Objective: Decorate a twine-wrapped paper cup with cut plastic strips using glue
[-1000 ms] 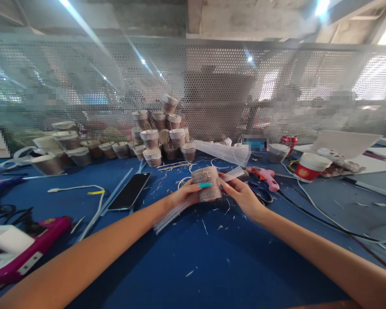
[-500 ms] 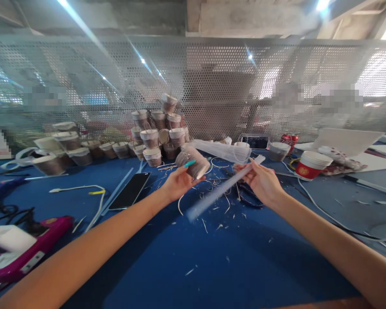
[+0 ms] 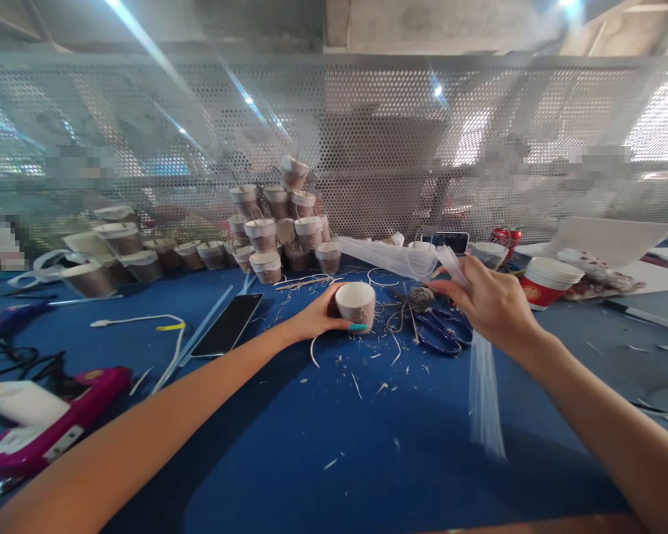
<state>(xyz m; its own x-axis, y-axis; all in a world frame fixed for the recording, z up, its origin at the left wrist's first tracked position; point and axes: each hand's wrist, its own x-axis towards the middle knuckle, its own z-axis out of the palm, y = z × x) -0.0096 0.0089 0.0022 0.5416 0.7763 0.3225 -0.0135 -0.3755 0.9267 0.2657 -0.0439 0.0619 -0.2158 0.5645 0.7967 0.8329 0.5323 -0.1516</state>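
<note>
My left hand (image 3: 323, 317) is wrapped round a small paper cup (image 3: 356, 305), which is upright with its white inside showing. Brownish wrapping covers the cup's outer wall. To the right, my right hand (image 3: 487, 300) pinches a strip of sheer white netting (image 3: 485, 397) that hangs down toward the table. Just left of that hand lie blue-handled scissors (image 3: 441, 331) and a small ball of twine (image 3: 421, 297). Behind both hands stretches a longer bunch of white netting (image 3: 387, 256).
Wrapped cups are stacked (image 3: 261, 233) at the back, with more at left. A phone (image 3: 228, 325), a white cable (image 3: 181, 345) and a magenta power strip (image 3: 61, 423) lie left. Red-and-white cups (image 3: 548, 283) stand right. Scraps litter the blue table (image 3: 323, 423).
The cup in my left hand has turned from lying sideways to upright and come lower. My right hand has moved right and nearer, and the netting strip now hangs down.
</note>
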